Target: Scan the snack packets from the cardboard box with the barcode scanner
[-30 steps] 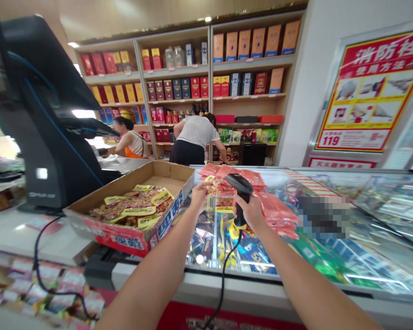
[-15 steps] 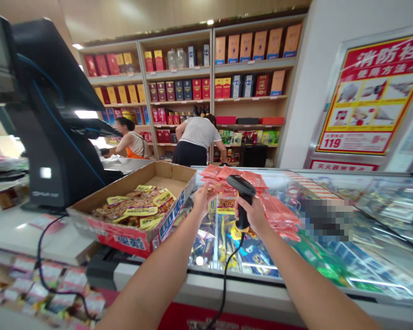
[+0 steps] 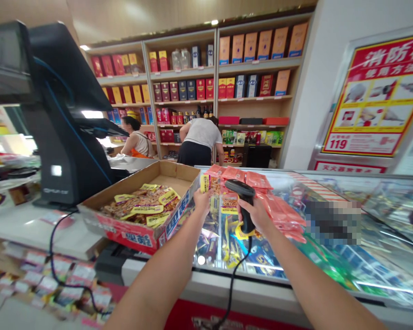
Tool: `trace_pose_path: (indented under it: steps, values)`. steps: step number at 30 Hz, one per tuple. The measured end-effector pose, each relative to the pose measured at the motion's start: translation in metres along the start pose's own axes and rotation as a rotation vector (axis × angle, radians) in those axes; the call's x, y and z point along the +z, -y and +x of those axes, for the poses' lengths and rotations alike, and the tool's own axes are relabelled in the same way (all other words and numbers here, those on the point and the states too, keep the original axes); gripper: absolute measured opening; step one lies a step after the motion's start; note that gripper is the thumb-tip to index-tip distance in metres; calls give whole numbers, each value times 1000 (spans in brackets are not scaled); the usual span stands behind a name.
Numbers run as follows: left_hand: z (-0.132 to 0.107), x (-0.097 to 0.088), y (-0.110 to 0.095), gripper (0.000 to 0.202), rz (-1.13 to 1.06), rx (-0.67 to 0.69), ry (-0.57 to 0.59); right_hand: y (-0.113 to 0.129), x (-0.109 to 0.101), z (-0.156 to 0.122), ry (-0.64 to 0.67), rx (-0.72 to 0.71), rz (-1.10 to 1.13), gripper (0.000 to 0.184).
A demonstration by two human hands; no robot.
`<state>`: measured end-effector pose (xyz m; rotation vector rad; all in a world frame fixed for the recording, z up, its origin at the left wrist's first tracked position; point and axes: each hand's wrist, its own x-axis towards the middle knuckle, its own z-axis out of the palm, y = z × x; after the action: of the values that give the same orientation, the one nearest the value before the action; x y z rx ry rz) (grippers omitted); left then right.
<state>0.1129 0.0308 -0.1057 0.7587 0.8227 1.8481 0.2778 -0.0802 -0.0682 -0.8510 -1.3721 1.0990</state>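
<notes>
My left hand (image 3: 202,200) is closed on a snack packet (image 3: 213,184) with a yellow label end, raised over the glass top beside the cardboard box. A black corded barcode scanner (image 3: 247,195) is gripped in my right hand (image 3: 259,214), its head pointing left towards the packet. Between my hands another snack packet (image 3: 229,205) lies on the glass. Stacks of orange-red packs (image 3: 282,211) lie behind and to the right of the scanner. On my left, the open cardboard box (image 3: 122,234) holds several snack packets (image 3: 141,205) with yellow labels.
A black checkout terminal (image 3: 64,151) stands left on a white counter (image 3: 17,224). The scanner's cable (image 3: 232,284) hangs over the front edge of the glass-topped case (image 3: 271,275). Two people are near the far shelves, one bending (image 3: 201,137).
My left hand has turned the snack packet up, so its yellow label now shows. The scanner stays in my right hand, and the view has shifted slightly left.
</notes>
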Motion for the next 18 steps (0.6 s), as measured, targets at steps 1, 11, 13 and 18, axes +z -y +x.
trace_pose_path:
  steps: [1, 11, 13, 18]
  values:
    - [0, 0, 1, 39, 4, 2, -2, -1, 0, 0, -7, 9, 22, 32]
    - [-2, -1, 2, 33, 15, -7, 2, -6, 2, 1, 2, 70, 67, 31]
    - [-2, -1, 3, 36, 15, -8, 9, -7, 1, 2, 2, 80, 51, 32]
    - [-1, -1, 4, 35, 26, 14, 6, -8, 1, 3, -18, 80, 57, 33]
